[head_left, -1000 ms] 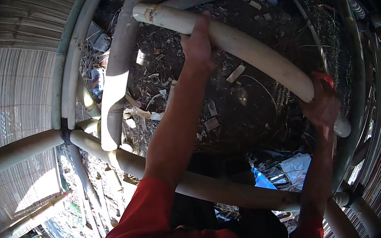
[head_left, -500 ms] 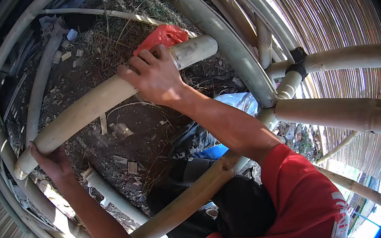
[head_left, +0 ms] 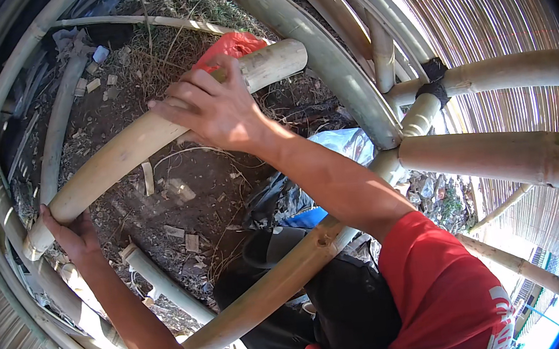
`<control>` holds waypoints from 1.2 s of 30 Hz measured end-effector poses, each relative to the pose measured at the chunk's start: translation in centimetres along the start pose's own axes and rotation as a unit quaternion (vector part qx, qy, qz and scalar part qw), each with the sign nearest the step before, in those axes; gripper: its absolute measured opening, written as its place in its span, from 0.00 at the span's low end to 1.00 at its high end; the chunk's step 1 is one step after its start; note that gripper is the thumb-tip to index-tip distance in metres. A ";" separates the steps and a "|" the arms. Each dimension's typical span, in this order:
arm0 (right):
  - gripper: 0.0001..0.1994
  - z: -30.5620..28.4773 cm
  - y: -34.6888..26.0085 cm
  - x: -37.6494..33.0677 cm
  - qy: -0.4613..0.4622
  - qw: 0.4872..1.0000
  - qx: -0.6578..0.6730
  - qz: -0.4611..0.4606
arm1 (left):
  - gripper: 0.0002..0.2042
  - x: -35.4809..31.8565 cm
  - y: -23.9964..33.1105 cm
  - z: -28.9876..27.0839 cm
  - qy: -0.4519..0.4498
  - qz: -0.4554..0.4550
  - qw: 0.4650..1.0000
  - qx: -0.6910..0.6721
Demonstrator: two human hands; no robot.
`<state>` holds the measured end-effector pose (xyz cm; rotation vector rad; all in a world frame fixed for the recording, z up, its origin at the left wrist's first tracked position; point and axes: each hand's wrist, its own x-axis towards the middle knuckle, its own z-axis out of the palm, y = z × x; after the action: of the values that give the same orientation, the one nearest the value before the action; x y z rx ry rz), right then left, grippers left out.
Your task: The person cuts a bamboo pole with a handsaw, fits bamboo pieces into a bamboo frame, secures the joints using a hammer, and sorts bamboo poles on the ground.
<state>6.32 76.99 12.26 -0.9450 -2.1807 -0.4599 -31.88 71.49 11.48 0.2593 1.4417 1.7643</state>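
A thick bamboo pole (head_left: 122, 151) slants across the bamboo frame, its left end lower in the picture than its right. My left hand (head_left: 78, 233) cups the pole's underside near the left end, thumb up along its side. Over the upper right part lies my right hand (head_left: 220, 109), its fingers bent across the top. The pole's right end touches or overlaps a thick slanting bamboo beam (head_left: 327, 52); its left end rests by a thinner side pole (head_left: 1, 185). A red plastic bag (head_left: 231, 44) shows partly behind the pole.
Another bamboo bar (head_left: 273, 296) crosses in front of my legs. Wood chips and dry grass litter the dirt ground (head_left: 182, 165). A clear plastic bag (head_left: 341, 143) lies below my right forearm. Black-lashed joints (head_left: 433, 81) and a slatted bamboo screen (head_left: 475, 14) stand right.
My right hand has shifted slightly left along the pole, its fingers more spread. The whole view has moved a little; my left hand stays at the pole's left end.
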 end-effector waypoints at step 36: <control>0.39 -1.4 5.9 -6.9 -0.008 0.422 0.594 0.685 | 0.44 -2.6 3.3 -1.7 -0.030 -0.027 0.997 -0.073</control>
<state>14.65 76.80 8.47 -1.2767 -0.5220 1.6354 -32.75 68.43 14.74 0.1930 1.2592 1.7931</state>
